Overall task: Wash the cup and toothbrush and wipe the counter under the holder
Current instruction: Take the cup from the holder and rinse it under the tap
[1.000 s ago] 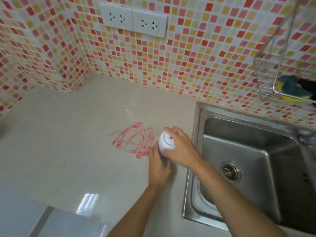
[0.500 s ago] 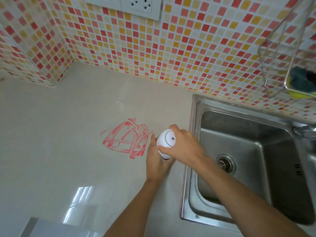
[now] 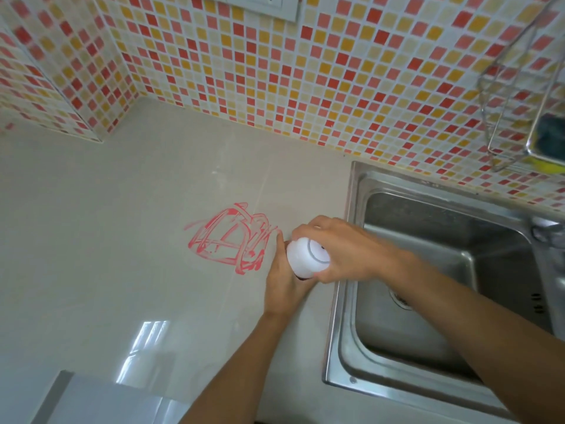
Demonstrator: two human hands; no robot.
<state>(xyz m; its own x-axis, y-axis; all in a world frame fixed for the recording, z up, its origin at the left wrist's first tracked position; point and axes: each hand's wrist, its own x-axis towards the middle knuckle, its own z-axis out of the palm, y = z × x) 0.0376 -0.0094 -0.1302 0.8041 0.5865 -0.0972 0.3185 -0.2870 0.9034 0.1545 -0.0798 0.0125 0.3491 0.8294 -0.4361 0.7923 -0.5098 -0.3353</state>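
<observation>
Head cam: white container (image 3: 302,258) at table (image 3: 107,240) edge, beside sink (image 3: 342,332) rim; can't tell if it touches table. R hand (image 3: 345,255) fingers curled over its top. L hand (image 3: 284,280) grips lower part, fingers mostly hidden. Red scribble (image 3: 229,240) on table just beside L hand. Wire rack (image 3: 504,96) w/ sponge (image 3: 547,139) on tiled wall.
</observation>
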